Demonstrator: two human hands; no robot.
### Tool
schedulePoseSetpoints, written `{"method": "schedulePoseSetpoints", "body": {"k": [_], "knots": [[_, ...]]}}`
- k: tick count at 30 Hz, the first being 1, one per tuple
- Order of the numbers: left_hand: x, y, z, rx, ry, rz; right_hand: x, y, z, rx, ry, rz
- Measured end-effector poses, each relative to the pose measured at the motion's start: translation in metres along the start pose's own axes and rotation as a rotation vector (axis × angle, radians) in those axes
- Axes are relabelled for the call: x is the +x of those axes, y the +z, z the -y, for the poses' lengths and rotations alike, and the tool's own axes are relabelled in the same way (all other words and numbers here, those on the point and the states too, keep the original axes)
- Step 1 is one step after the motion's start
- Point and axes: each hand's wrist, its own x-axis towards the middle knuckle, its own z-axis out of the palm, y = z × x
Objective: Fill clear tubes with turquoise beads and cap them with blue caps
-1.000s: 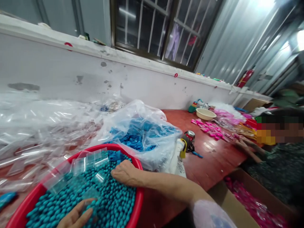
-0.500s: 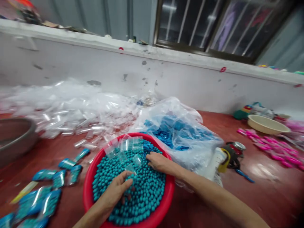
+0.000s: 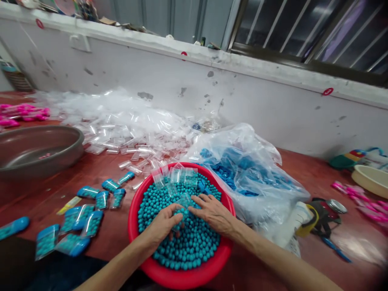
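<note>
A red tub full of turquoise beads stands in front of me. My left hand is over the beads, thumb and fingers curled round a small clear plastic sleeve, partly hidden by the fingers. Close by on the right, my right hand is palm down, its fingers stretched and slightly apart at the sleeve's side. More clear sleeves lie on the beads at the tub's far side. Next to them are a few blue caps.
Filled bead packs with blue caps lie left of the tub. Behind are a heap of clear sleeves and a plastic bag of blue pieces. A grey basin stands left; a white bottle is at right.
My view has turned left, so the scene sits further right. My right hand has moved from the blue caps towards my left hand, its fingers now stretched out.
</note>
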Motion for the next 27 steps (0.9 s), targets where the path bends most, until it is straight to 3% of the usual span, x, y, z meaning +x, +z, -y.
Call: {"method": "schedulePoseSetpoints", "body": {"k": [2,6,11,16,20,23,27], "knots": [[0.0,0.001,0.0,0.005,0.005,-0.005,0.008,0.009,0.003,0.012,0.004,0.021],[0.0,0.001,0.002,0.026,0.016,-0.013,0.018,0.024,0.001,0.189,0.183,0.082],[0.003,0.0,0.006,0.108,0.05,-0.04,0.013,0.015,0.001,0.324,0.251,0.058],[0.002,0.003,0.008,0.105,0.141,-0.039,0.01,-0.003,0.016,0.923,0.301,-0.058],[0.0,0.005,0.004,0.056,0.138,-0.043,0.011,0.0,0.025,1.206,0.383,-0.193],[-0.002,0.004,0.001,0.044,0.142,-0.033,0.01,0.001,0.028,1.232,0.38,-0.283],[-0.002,0.004,-0.003,0.043,0.145,0.008,0.007,-0.005,0.03,1.035,0.348,-0.361]]}}
